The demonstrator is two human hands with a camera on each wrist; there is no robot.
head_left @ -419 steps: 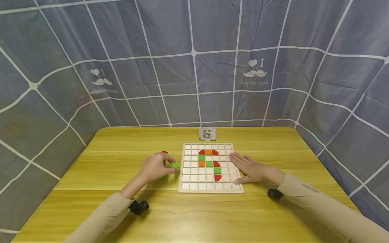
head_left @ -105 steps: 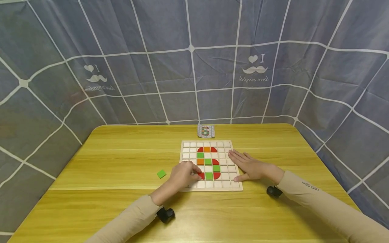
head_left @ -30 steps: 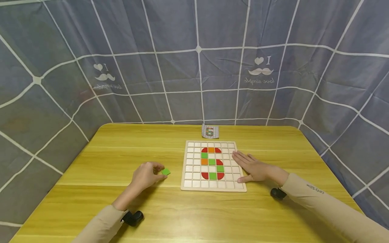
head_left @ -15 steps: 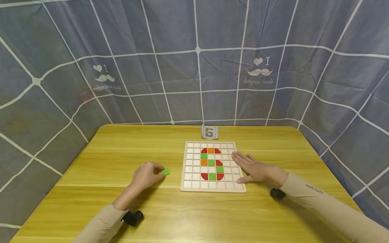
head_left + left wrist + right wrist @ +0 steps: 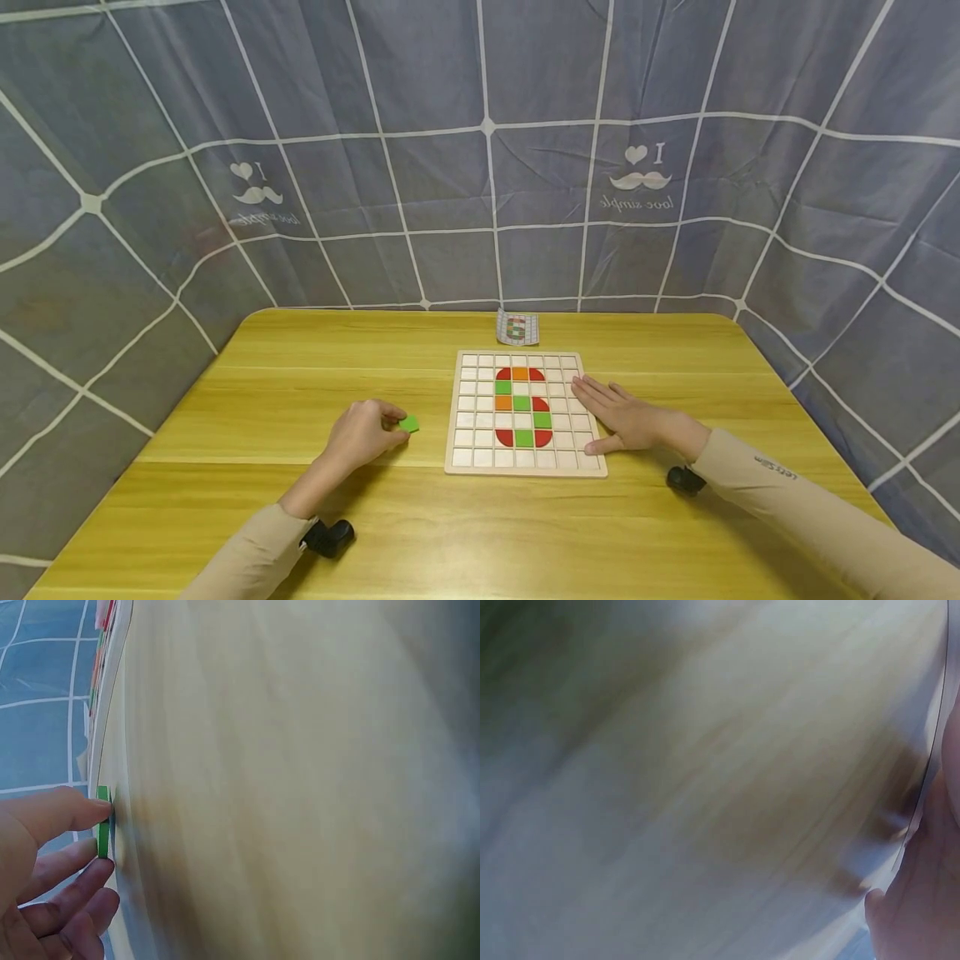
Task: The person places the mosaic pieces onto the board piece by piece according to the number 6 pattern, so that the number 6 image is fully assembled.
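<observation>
Left of the board, my left hand (image 5: 360,433) pinches a square green tile (image 5: 409,424) by its edges, low over the table. In the left wrist view the thumb and fingertips meet opposite edges of that green tile (image 5: 103,825). A light wooden grid board (image 5: 525,472) bears red rounded pieces (image 5: 504,437), green squares (image 5: 523,438) and orange squares (image 5: 520,373) in a curved figure. My right hand (image 5: 626,417) rests with straight fingers on the board's right edge. The right wrist view shows only part of the right hand (image 5: 922,892).
Behind the board lies a small printed card (image 5: 517,328) with a coloured figure on a grid. The yellow wooden table (image 5: 525,542) reaches back to a grey checked curtain (image 5: 420,183). A dark wrist camera (image 5: 328,540) sits on the left sleeve.
Since the oldest frame, a green square and a red piece were added to the figure's bottom row. My left hand left the board and took the green tile; lately it stays still, like my right.
</observation>
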